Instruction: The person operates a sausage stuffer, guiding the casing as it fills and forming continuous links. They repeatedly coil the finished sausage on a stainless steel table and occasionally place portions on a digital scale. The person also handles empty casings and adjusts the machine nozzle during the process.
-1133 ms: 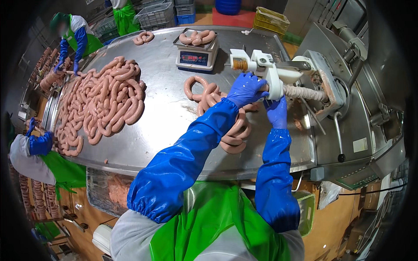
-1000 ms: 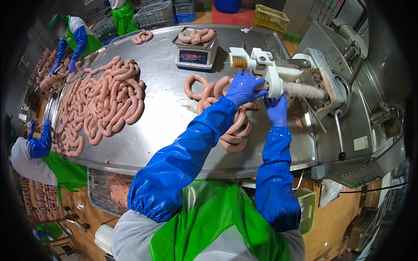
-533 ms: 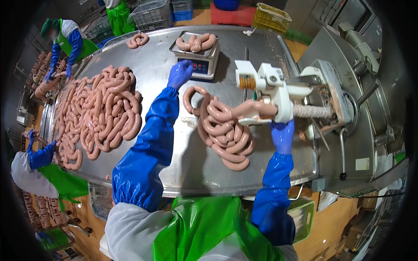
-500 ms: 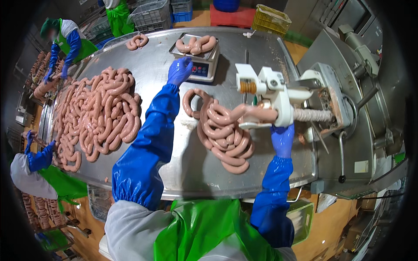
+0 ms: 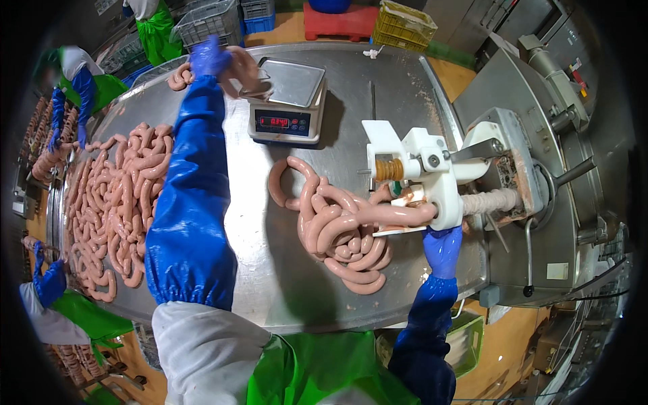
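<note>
I have the left hand gripping sausages beside the scale; the right hand (I can't tell its grip) is at the white machine head.

Glare whitens the table; the left hand is blurred.

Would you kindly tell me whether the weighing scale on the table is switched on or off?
It is on: red digits glow on the display at the front of the white scale.
</note>
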The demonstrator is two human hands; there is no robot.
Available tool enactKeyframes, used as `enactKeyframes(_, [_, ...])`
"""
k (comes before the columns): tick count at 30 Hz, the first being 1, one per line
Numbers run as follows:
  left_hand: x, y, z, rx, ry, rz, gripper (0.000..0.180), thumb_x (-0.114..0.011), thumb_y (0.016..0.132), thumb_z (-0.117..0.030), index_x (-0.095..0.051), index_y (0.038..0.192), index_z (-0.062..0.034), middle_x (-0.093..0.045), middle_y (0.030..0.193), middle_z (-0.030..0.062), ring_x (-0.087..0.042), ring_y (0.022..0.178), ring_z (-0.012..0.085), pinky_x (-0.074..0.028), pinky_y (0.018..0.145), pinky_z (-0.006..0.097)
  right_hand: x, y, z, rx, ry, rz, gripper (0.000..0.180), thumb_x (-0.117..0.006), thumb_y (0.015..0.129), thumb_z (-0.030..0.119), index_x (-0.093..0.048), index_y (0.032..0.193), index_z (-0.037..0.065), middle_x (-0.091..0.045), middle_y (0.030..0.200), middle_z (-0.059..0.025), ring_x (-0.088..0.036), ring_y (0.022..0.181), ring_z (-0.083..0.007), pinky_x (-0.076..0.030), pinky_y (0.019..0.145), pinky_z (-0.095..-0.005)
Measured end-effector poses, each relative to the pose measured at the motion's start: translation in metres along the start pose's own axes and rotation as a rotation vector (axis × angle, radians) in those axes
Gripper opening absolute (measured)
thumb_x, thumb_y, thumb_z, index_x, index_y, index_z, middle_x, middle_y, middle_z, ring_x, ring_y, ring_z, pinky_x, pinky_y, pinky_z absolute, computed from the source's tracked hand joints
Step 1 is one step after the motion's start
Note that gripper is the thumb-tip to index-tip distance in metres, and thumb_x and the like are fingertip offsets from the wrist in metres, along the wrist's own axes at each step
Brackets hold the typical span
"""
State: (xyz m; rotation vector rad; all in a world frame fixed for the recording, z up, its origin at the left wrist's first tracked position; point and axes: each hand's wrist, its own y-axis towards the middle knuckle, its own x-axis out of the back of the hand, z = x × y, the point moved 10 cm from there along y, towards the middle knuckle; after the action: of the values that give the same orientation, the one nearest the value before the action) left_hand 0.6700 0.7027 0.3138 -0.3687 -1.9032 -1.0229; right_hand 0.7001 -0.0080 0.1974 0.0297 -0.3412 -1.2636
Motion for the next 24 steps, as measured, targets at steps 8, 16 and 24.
enactKeyframes(8, [-0.049, -0.12, -0.122, -0.794, 0.085, -0.039, 0.041, -0.069, 0.072, -0.02, -0.062, 0.111, -0.0117, -0.064, 0.109, 0.0124, -0.06, 0.101, 0.0376, -0.046, 0.091, 0.046, 0.002, -0.009, -0.058, -0.438, 1.055, -0.132, 0.038, -0.042, 0.101, 0.029, -0.046, 0.135, 0.011, -0.053, 0.13, -0.0069, -0.054, 0.116, -0.0217, -0.045, 0.097, -0.0374])
enactKeyframes(16, [-0.046, -0.201, -0.098, -0.456, -0.018, 0.089, 0.017, -0.064, 0.081, -0.019, -0.058, 0.094, -0.0091, -0.061, 0.085, 0.0147, -0.062, 0.084, 0.0345, -0.05, 0.07, 0.047, -0.001, -0.009, -0.055, -0.447, 1.004, -0.067, 0.037, -0.045, 0.1, 0.026, -0.048, 0.134, 0.012, -0.054, 0.13, -0.0059, -0.054, 0.115, -0.0206, -0.047, 0.095, -0.0369])
enactKeyframes(24, [0.186, -0.361, 0.098, 0.336, -0.463, -0.287, 0.034, -0.06, 0.094, -0.029, -0.058, 0.084, 0.0038, -0.058, 0.069, 0.0148, -0.054, 0.067, 0.0181, -0.044, 0.062, 0.036, 0.005, 0.014, -0.055, -0.057, 0.541, 0.128, 0.044, -0.055, 0.092, 0.008, -0.044, 0.135, 0.007, -0.052, 0.133, -0.0104, -0.051, 0.118, -0.0204, -0.044, 0.099, -0.036])
